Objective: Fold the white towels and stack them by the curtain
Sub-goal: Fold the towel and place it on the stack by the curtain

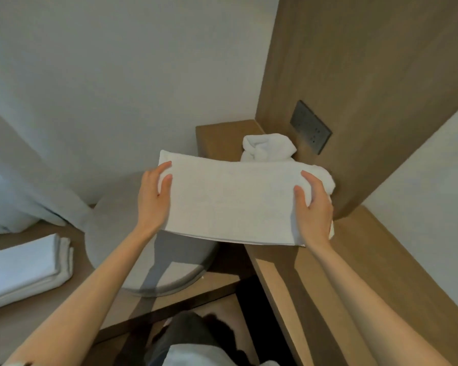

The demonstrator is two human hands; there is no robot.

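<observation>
One crumpled towel (265, 147) half-hidden, stack (24, 270) cropped

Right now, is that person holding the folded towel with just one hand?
No, the left hand and the right hand each grip one end of the folded towel.

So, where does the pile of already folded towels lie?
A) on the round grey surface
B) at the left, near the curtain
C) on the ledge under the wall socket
B: the folded stack lies at the left beside the curtain; the ledge holds only a crumpled towel.
</observation>
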